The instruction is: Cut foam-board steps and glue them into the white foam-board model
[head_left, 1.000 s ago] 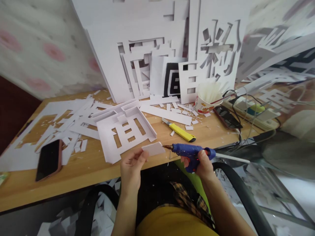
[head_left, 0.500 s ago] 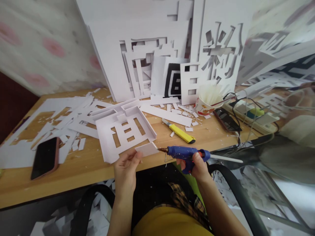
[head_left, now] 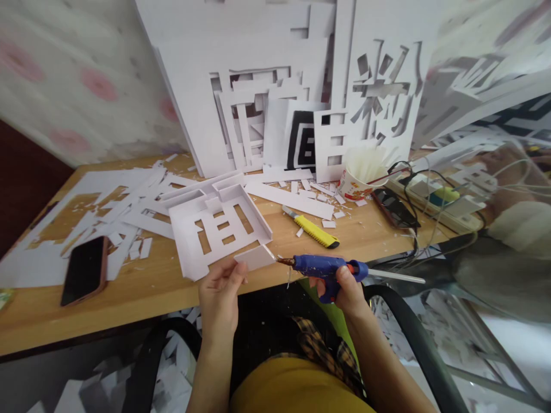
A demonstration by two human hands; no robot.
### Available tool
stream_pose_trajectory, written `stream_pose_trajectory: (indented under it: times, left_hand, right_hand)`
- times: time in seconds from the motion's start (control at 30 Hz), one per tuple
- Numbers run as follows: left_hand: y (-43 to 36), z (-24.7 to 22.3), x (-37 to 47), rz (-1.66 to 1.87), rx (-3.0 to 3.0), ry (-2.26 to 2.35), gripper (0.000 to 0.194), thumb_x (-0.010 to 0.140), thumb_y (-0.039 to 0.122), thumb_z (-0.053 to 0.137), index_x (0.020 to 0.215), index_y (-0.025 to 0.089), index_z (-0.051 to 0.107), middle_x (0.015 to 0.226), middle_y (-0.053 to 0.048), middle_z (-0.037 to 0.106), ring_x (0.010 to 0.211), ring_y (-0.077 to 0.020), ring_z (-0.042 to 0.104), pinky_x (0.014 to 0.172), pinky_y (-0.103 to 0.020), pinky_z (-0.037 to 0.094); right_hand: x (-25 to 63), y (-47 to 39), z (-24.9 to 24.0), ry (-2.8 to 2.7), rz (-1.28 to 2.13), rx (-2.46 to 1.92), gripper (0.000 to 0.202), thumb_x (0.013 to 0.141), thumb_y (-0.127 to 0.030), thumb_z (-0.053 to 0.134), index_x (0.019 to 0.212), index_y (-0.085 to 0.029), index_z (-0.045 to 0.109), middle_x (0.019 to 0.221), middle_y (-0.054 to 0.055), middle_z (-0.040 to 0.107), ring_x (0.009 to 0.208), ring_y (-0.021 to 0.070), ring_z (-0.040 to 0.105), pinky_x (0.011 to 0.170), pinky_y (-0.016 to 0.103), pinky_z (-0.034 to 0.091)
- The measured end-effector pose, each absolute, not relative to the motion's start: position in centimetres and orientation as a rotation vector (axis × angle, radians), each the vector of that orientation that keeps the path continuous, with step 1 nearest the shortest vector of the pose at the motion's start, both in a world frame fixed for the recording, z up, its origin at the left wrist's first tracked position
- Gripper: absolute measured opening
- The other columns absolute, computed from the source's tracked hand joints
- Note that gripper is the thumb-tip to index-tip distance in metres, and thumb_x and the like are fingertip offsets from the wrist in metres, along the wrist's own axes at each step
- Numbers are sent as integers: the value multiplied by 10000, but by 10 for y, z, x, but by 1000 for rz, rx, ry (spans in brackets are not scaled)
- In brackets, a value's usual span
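Between thumb and fingers, my left hand [head_left: 224,287] pinches a small white foam board strip [head_left: 255,257] near the table's front edge. My right hand [head_left: 342,289] is wrapped round the handle of a blue hot glue gun [head_left: 321,267], a pale glue stick [head_left: 396,276] jutting from its back. The gun's nozzle tip meets or nearly meets the strip's right end. Just beyond the strip lies a white foam board character [head_left: 224,226] with cut-out openings and raised side walls along part of its outline.
A yellow utility knife [head_left: 316,230] lies behind the glue gun. At left are a phone [head_left: 85,269] and white offcuts [head_left: 146,221]. A paper cup [head_left: 359,186] of glue sticks, another phone [head_left: 394,206] and a cabled power strip [head_left: 447,215] sit at right. Cut boards [head_left: 181,86] lean behind.
The view has shifted slightly. Both hands keep their holds, and the nozzle stays at the strip's right end, with little visible movement.
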State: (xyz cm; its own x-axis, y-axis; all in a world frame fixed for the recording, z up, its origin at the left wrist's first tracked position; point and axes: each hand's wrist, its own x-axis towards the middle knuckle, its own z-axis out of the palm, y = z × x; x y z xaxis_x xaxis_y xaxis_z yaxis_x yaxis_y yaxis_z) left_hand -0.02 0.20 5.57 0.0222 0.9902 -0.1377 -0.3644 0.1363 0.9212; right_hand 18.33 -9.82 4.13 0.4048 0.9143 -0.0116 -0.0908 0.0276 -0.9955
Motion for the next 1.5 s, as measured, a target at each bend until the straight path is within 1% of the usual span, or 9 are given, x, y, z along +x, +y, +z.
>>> stream_pose_trajectory:
  times: [0.13,0.33,0.53,0.77,0.9,1.07,1.27,1.37,1.5]
  left_hand:
    - [1,57,-1,1271,831,1005,381,481,445,935,683,184,743,526,35,594,530,-81,506,539,-208,444]
    - [1,55,2,1276,812,994,373,487,421,937,701,183,746,567,32,621,534,-74,505,550,-209,448]
    - [0,53,9,1257,819,946,346,519,412,929,695,179,743,533,37,598,534,-80,514,552,-210,451]
    - [-3,55,11,1251,814,935,363,498,413,941,683,173,741,534,35,599,527,-70,505,523,-190,425]
    - [-4,55,11,1254,776,949,381,465,422,952,689,186,754,523,37,599,532,-75,522,540,-196,434]
    - [-1,52,4,1302,770,940,373,478,424,953,712,204,764,519,43,601,517,-72,510,570,-211,456]
    - [7,46,1,1311,787,901,324,530,396,944,689,193,748,501,49,565,545,-68,509,619,-200,460]
    - [8,45,3,1306,767,895,337,505,391,953,703,200,757,527,44,590,539,-69,501,603,-207,458]
    - [8,43,3,1285,786,908,337,514,403,947,701,198,756,509,47,572,532,-71,490,610,-214,465]
  right_hand:
    - [182,-97,42,-847,934,-1279,702,706,-855,517,527,-188,642,427,39,559,320,109,405,300,237,309]
    - [184,-99,41,-853,893,-1267,660,742,-817,536,558,-193,646,487,49,593,403,149,519,405,269,448]
    - [188,-105,44,-835,854,-1275,628,737,-799,564,619,-191,671,480,40,589,430,177,562,419,282,463]
    - [186,-107,49,-830,825,-1270,629,733,-804,568,617,-194,670,453,20,569,394,157,521,443,288,486]
    - [184,-105,53,-869,831,-1293,606,737,-783,594,634,-192,677,502,36,628,470,179,599,469,277,491]
    - [209,-106,61,-1003,695,-1517,519,737,-703,670,700,-188,719,633,53,703,605,198,650,567,283,515]
    - [285,-98,60,-642,318,-2071,629,747,-781,555,785,-183,746,726,68,713,641,209,641,525,287,477]
    - [319,-87,54,-602,204,-2139,596,677,-747,647,746,-161,730,687,78,694,676,241,647,581,320,489]
    - [342,-69,40,-630,127,-2149,622,691,-726,632,855,-138,747,806,109,736,800,282,672,712,363,509]
